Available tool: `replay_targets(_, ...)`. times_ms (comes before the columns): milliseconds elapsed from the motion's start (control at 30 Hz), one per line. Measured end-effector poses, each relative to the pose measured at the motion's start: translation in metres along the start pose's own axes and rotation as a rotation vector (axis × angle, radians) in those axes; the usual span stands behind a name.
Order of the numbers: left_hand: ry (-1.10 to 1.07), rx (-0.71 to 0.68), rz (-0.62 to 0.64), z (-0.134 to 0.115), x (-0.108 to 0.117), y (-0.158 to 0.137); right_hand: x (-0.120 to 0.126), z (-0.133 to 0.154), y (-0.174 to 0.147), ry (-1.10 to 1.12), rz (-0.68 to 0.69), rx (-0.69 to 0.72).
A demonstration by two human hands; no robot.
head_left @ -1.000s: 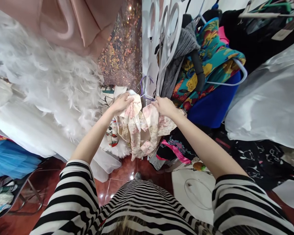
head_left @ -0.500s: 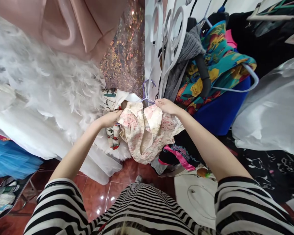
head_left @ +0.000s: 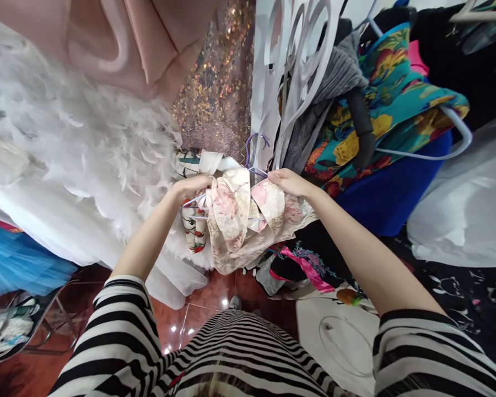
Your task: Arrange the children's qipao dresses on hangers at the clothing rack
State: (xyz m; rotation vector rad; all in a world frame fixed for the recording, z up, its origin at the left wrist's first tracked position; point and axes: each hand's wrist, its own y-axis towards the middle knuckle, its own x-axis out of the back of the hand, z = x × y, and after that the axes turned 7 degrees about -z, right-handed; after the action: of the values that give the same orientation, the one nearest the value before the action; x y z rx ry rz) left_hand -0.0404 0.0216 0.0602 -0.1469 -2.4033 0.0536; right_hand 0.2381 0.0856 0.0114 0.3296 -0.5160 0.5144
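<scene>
L hand (head_left: 192,187) pinches the floral garment (head_left: 235,220) at one shoulder, R hand (head_left: 287,183) at the other, purple hanger (head_left: 254,160) just above. Prob best w/ both pinches kept level & cloth taut btwn them.

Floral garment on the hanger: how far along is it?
Partly on. The pink floral garment is draped over the lilac wire hanger, bunched, not smoothed. The left hand grips one hanger end with cloth; the right hand pinches the other shoulder. Left: straightening it and hanging it; the hook looks free of any rail.
</scene>
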Motion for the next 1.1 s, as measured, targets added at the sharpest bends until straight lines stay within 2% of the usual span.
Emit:
replay_targets(100,0.182,-0.103,0.282,-0.015,0.003,0.009,0.004,-0.004,0.001,-0.049,-0.026,-0.009)
replay_targets(133,0.251,-0.183,0.303,-0.017,0.004,0.009,0.005,-0.005,0.001,-0.060,-0.029,-0.016)
replay_targets(167,0.322,-0.266,0.258,-0.018,0.004,0.008,0.006,-0.006,0.002,-0.069,-0.029,-0.024)
replay_targets(233,0.453,-0.369,0.008,-0.014,0.001,0.002,0.007,-0.007,0.003,-0.080,-0.029,-0.040)
replay_targets(300,0.565,-0.374,-0.235,-0.005,-0.005,-0.008,0.006,-0.008,0.004,-0.075,-0.023,-0.049)
replay_targets(367,0.596,-0.365,-0.344,0.005,-0.010,-0.016,0.005,-0.009,0.006,-0.056,-0.017,-0.050)
replay_targets(467,0.444,-0.395,-0.313,0.020,-0.012,-0.024,0.004,-0.010,0.006,-0.023,0.001,-0.045)
replay_targets(567,0.270,-0.433,-0.149,0.032,-0.009,-0.025,0.004,-0.011,0.007,-0.018,-0.003,-0.039)
replay_targets(633,0.257,-0.461,-0.084,0.037,-0.008,-0.024,0.004,-0.012,0.007,-0.026,-0.015,-0.036)
replay_targets(833,0.356,-0.486,-0.253,0.042,-0.011,-0.025,0.000,-0.014,0.009,0.020,-0.015,-0.049)
replay_targets(1000,0.312,-0.387,-0.349,0.036,-0.001,-0.036,-0.006,-0.008,0.008,0.105,0.016,-0.020)
replay_targets(1100,0.195,-0.307,-0.390,0.032,0.000,-0.039,-0.008,-0.005,0.006,0.138,0.027,-0.011)
